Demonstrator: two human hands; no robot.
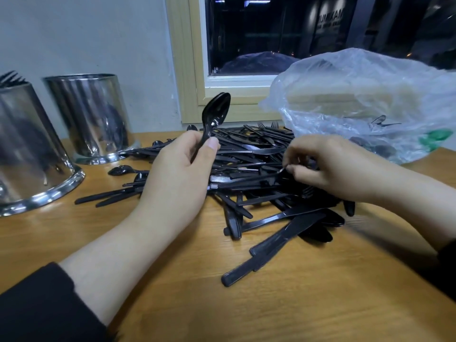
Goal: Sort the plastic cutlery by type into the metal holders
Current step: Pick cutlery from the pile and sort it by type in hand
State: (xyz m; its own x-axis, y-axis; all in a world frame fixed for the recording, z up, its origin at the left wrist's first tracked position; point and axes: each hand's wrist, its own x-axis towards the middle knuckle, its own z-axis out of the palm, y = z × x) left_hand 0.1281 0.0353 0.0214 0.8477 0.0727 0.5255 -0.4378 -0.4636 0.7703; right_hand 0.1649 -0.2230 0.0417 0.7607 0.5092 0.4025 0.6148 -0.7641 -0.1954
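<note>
Glossy black plastic spoon [216,112] upright in left grip [177,169], above tangled cutlery pile [259,169] mid-counter [172,280]; right grip [328,166] pinching a piece there; shiny steel holders [91,117] at far-left edge

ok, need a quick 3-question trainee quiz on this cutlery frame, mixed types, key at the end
1. True or false: the left hand holds a black plastic knife upright.
2. Multiple choice: the right hand is (A) resting flat on the wooden table, (B) pinching a piece in the cutlery pile, (C) inside the plastic bag.
3. Fill in: fork tines stick out of the ____ of the two metal holders, the far-left holder, not the second holder.

Key: 1 false, it is a black plastic spoon. 2 B. 3 leftmost.
</note>
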